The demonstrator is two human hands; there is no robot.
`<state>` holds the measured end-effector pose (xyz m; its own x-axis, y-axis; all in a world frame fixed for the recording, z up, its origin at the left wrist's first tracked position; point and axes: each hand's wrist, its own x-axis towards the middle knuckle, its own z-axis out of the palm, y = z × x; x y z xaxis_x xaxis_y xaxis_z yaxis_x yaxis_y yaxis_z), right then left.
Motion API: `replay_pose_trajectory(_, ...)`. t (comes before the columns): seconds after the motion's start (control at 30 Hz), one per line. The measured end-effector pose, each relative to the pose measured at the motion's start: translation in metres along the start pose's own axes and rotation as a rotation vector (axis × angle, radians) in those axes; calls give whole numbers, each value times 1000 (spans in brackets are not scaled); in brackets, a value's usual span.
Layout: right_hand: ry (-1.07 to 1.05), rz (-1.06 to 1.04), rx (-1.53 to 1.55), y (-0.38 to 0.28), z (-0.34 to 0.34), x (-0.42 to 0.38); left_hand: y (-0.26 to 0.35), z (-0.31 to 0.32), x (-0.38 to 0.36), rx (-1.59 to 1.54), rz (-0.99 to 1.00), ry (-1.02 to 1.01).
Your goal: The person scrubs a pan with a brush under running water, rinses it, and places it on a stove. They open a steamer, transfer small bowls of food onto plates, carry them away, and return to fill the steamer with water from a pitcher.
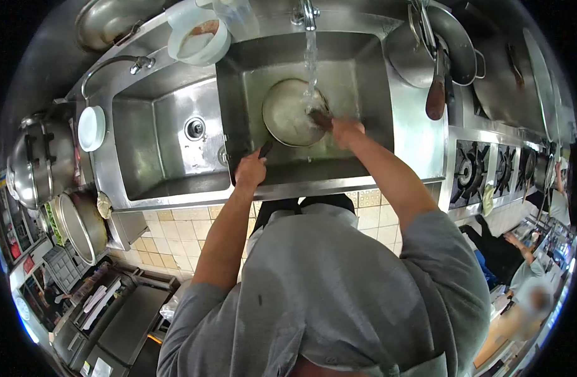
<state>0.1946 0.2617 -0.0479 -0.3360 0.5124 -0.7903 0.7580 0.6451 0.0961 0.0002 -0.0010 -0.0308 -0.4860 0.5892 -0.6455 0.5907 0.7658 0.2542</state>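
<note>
A round metal pan point(288, 116) lies in the right sink basin point(364, 81), with water from the faucet point(310, 19) running into it. My left hand point(250, 169) is closed around a dark handle point(266, 149) at the pan's lower left. My right hand point(348, 132) grips a brown brush-like tool point(320, 118), whose far end is at the pan's right side under the stream. The tool's tip is blurred by the water.
An empty-looking left basin point(153, 138) adjoins. A white tub point(199, 44) stands behind the sinks, a white lid point(92, 128) at left. Pots with a wooden-handled utensil point(435, 97) stand right, beside gas burners point(467, 173). Other people work at far right.
</note>
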Motion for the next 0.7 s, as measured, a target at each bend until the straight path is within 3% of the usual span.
replay_pose_trajectory(0.07, -93, -308, -25, -3, 46, 12, 8, -8, -5, 5, -16, 2)
replay_pose_trajectory(0.17, -434, -316, 286, -31, -56, -118, 23, -20, -10, 69, -66, -22)
replay_pose_trajectory(0.2, -435, -312, 288, -23, -43, -111, 25, -22, -12, 102, -60, -9)
replay_pose_trajectory(0.27, -321, -342, 576, 4, 8, -77, 25, -21, -16, 144, -50, 1)
replay_pose_trajectory(0.33, 8, -260, 126, 48, 35, -28, 30, -21, -16, 183, -69, 30)
replay_pose_trajectory(0.43, 211, -82, 8, 66, 20, -20, 40, -22, -21, 226, -24, 62)
replay_pose_trajectory(0.47, 208, -84, 16, 58, 21, -21, 40, -21, -24, 235, -25, 60)
replay_pose_trajectory(0.53, -320, -113, -69, 28, 4, -36, 46, -23, -22, 266, -32, 76)
replay_pose_trajectory(0.6, -115, -321, 119, 9, 30, -58, 33, -15, -14, 280, -3, 101)
replay_pose_trajectory(0.7, -141, -408, 316, 13, 48, -52, 32, -17, -14, 275, -12, 82)
